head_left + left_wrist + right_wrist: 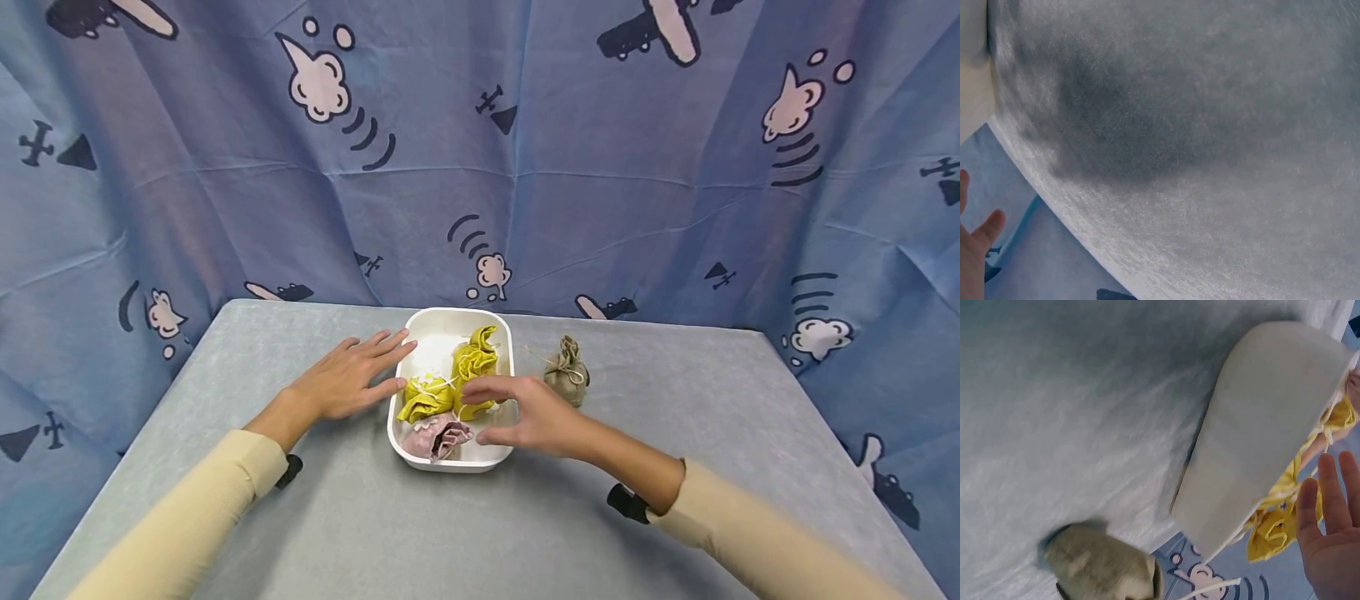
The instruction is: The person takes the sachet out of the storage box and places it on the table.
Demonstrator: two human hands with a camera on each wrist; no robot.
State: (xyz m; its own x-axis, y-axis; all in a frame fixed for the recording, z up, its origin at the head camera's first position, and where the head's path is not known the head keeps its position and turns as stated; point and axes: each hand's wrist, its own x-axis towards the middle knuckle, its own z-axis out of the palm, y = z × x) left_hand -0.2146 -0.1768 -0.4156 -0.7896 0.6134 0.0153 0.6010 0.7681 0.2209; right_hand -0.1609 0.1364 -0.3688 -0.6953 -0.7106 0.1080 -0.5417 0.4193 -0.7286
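A white tray (453, 467) holds two yellow drawstring pouches, one at the left (426, 400) and a taller one toward the back right (475, 360). In front of them lies a pink pouch (431, 439), its gathered mouth facing right. My left hand (347, 379) has its fingers spread, fingertips right at the tray's left rim. Over the right side of the tray hovers my right hand (536, 419), thumb and fingers apart with nothing between them; it partly covers the taller yellow pouch. The right wrist view shows that hand's extended fingers (1329, 500) beside the tray wall (1260, 419).
A brown drawstring pouch (567, 383) stands on the grey table (360, 525) to the right of the tray, just behind my right hand. Beyond the table's back edge hangs a blue patterned curtain (435, 192).
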